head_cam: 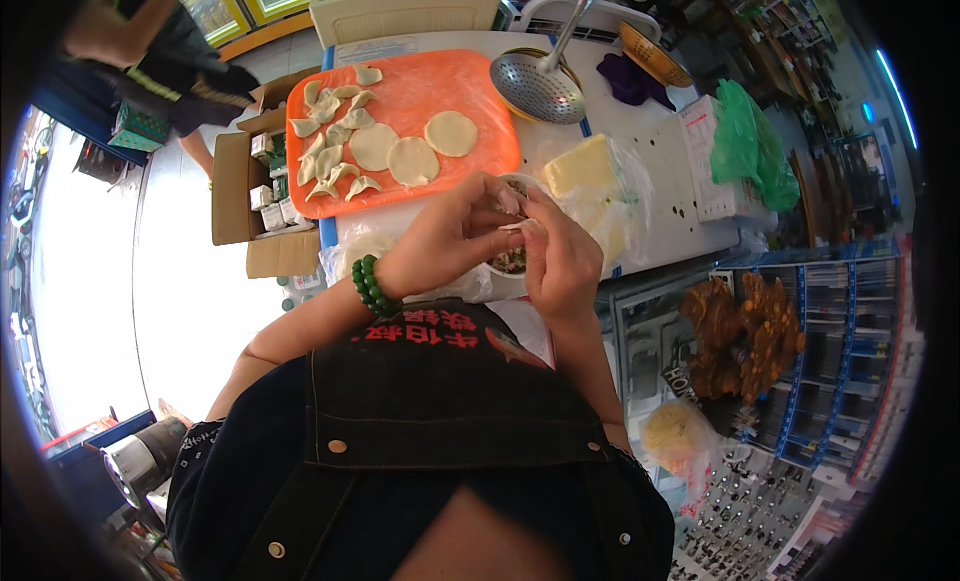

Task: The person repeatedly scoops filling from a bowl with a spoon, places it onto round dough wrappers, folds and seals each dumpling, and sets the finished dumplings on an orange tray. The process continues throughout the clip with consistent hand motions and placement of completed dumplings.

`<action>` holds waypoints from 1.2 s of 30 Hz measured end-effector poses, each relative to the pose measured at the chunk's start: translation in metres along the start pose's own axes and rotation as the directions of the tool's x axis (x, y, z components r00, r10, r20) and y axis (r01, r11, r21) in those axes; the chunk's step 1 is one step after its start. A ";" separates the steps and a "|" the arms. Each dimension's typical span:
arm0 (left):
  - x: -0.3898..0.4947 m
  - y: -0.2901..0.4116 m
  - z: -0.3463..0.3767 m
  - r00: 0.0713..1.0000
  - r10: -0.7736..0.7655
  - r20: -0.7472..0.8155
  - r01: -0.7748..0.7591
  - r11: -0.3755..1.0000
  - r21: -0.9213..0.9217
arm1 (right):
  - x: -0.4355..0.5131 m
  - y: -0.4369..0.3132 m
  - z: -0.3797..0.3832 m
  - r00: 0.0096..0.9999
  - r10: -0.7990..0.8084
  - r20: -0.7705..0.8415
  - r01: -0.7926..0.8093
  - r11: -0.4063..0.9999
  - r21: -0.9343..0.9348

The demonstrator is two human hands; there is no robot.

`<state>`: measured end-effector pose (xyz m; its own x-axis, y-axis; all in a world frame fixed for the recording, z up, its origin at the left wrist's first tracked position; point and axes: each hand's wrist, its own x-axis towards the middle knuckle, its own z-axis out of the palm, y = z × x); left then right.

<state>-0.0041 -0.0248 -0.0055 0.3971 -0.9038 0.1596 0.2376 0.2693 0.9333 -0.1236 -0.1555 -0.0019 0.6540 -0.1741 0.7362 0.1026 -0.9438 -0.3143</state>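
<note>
My left hand (454, 239), with a green bead bracelet on its wrist, and my right hand (561, 257) meet in front of me. Their fingertips pinch a small folded dough wrapper (519, 225), mostly covered by the fingers. Below them is a white bowl of chopped filling (510, 262), partly hidden. Beyond my left hand lies an orange tray (442, 74) dusted with flour. Several folded dumplings (328, 161) sit on its left side. Three flat round wrappers (413, 161) lie towards its middle.
A perforated metal skimmer (538, 93) rests behind the tray's right end. Plastic-bagged yellow dough sheets (576, 167) lie right of the bowl. A white box (709, 157) carries a green bag (750, 149). An open carton (232, 191) stands left, near a person (169, 78).
</note>
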 end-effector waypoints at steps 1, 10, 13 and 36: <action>-0.002 -0.001 -0.001 1.000 0.003 -0.001 -0.003 0.993 0.118 | 0.000 0.001 0.002 0.999 -0.020 -0.028 0.021 1.000 0.020; -0.009 -0.015 -0.025 0.945 0.326 0.012 -0.209 0.578 0.789 | 0.004 -0.007 0.040 0.990 0.082 0.111 -0.068 0.990 -0.126; -0.010 -0.027 -0.048 0.970 0.216 -0.110 -0.076 0.701 0.709 | 0.010 -0.006 0.065 0.975 0.123 0.187 -0.108 0.990 -0.088; -0.003 -0.023 -0.265 0.778 0.571 -0.263 0.251 0.103 0.963 | 0.072 0.099 0.165 0.576 0.459 0.677 -0.385 0.882 -0.271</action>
<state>0.2238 0.0593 -0.1126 0.6780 -0.4617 0.5720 -0.7294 -0.5193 0.4454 0.0576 -0.2153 -0.0795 0.9308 -0.3431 -0.1262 -0.3643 -0.8416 -0.3988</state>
